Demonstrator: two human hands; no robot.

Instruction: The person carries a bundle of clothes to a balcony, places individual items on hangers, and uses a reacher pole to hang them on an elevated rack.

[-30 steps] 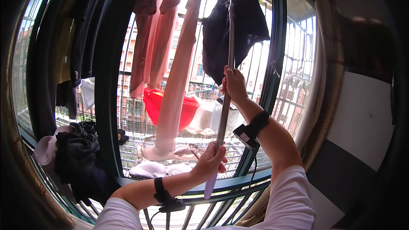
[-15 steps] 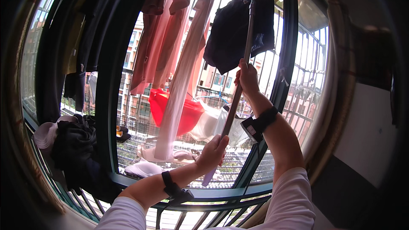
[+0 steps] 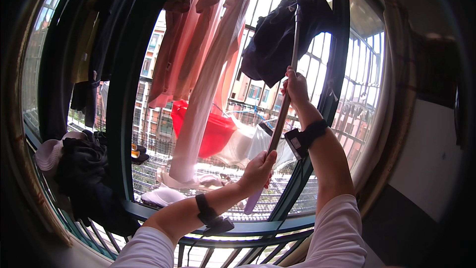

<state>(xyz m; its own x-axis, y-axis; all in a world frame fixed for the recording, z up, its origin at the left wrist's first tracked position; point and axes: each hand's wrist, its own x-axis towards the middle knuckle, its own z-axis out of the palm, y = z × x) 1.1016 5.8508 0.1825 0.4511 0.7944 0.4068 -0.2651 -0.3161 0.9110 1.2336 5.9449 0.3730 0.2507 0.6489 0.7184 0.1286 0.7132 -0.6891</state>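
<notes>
At far left, dark clothes (image 3: 57,79) hang in a window opening; below them, nearer, a crumpled black cloth (image 3: 82,166) is heaped beside a pale, cup-shaped piece (image 3: 48,156). Right of a dark green window post (image 3: 120,99), long pink garments (image 3: 173,59) hang down, with a bright red garment (image 3: 212,134) partly behind them. Farther off, beyond metal bars, stand buildings. In the middle, near, the left hand (image 3: 256,172) is wrapped around the lower part of a slim metal pole (image 3: 279,125), just above its pale purple end. The pole slants up to the right, and a bunched black garment (image 3: 270,44) hangs at its top; how it is attached cannot be told. Higher on the pole, the right hand (image 3: 296,88) grips it too. Each wrist wears a black strap. At far right is a pale curtain (image 3: 394,54).
</notes>
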